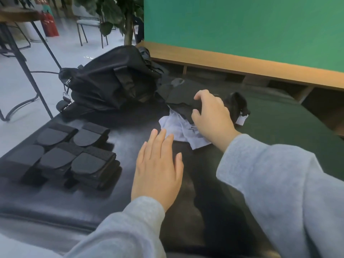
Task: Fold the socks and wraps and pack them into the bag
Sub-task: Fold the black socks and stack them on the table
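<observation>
Right hand (212, 116) curled on black sock (183, 101) mid-frame, over crumpled white cloth (178, 131), left hand (157, 170) flat, fingers straight, holding nothing, five folded wraps (61, 153) lower left, slouched black bag (109, 81) upper left

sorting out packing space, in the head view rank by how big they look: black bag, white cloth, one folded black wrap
1. black bag, clearly largest.
2. white cloth, partly hidden under the right hand.
3. one folded black wrap, close to the cloth in size; it is nearer the camera, so unsure.

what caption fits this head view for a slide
Right hand grips a black sock from the pile, left hand open beside five folded wraps, bag behind.
</observation>
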Tool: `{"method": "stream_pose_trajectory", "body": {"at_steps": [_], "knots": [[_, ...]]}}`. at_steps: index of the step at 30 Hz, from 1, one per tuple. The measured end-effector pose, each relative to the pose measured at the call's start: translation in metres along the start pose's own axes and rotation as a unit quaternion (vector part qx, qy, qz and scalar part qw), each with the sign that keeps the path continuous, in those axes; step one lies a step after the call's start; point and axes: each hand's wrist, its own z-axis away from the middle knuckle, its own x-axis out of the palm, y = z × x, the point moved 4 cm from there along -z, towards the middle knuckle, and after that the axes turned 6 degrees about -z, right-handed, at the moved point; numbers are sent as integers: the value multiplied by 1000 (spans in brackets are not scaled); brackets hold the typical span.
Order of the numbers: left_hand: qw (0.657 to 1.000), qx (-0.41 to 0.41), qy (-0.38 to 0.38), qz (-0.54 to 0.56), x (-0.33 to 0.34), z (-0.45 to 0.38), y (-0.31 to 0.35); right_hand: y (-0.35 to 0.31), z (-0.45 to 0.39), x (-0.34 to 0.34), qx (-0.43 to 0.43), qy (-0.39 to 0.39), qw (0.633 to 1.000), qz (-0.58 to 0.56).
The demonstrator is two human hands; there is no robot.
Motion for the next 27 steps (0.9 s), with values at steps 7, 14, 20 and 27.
{"method": "stream_pose_trajectory", "body": {"at_steps": [7,14,20,27], "knots": [[1000,12,14,6,1,1,-1,3,-16,-4,28,12,999,41],[997,9,13,81,-7,1,-1,-4,14,-37,-3,105,982,-157],[991,38,48,120,-14,9,1,13,96,-37,-74,92,976,-184],[993,84,-27,80,-14,28,12,26,158,-31,-101,65,975,-186]]}}
